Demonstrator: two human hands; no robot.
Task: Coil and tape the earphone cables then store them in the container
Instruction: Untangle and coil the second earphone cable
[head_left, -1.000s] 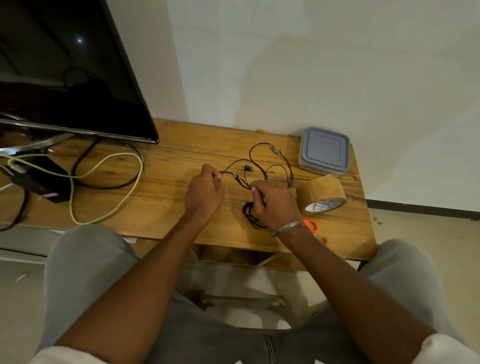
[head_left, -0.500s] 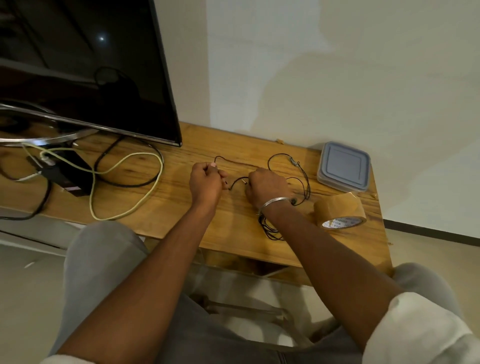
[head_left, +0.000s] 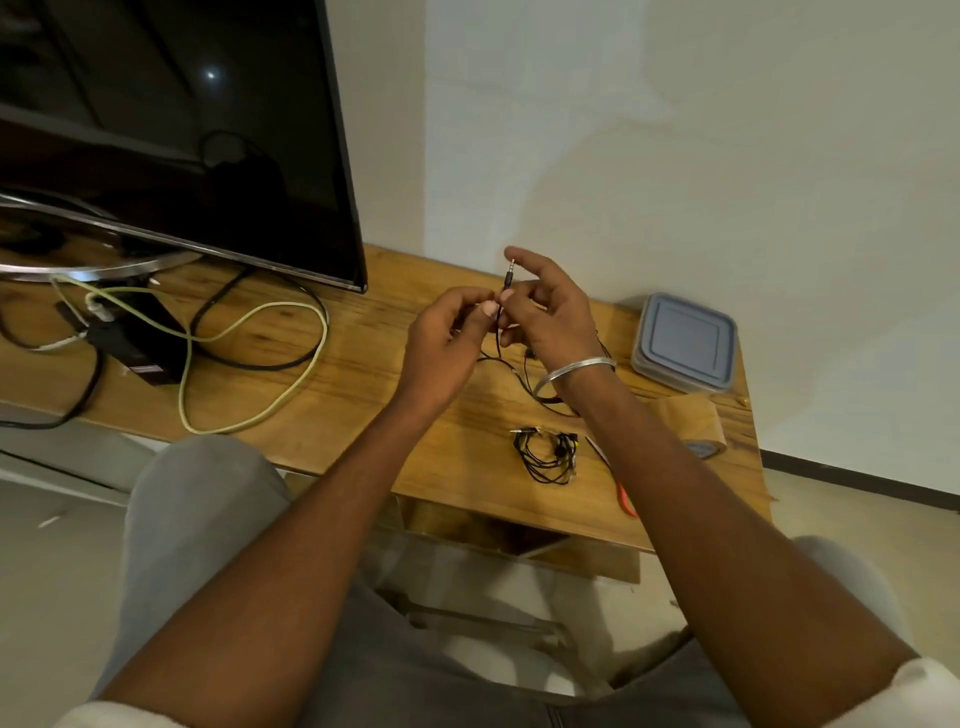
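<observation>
Cable (head_left: 499, 335) pinched btwn left hand (head_left: 447, 343), right hand (head_left: 556, 317); container (head_left: 684, 340) at table (head_left: 363, 374) edge.

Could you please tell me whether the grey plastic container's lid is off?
No, the grey rectangular plastic container sits closed, its lid on top.

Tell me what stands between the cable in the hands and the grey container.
Only its own lid: the container is shut. Nothing else visible lies between it and the earphone cable pinched by left hand and right hand; the tape roll sits nearer, off that line.
</observation>
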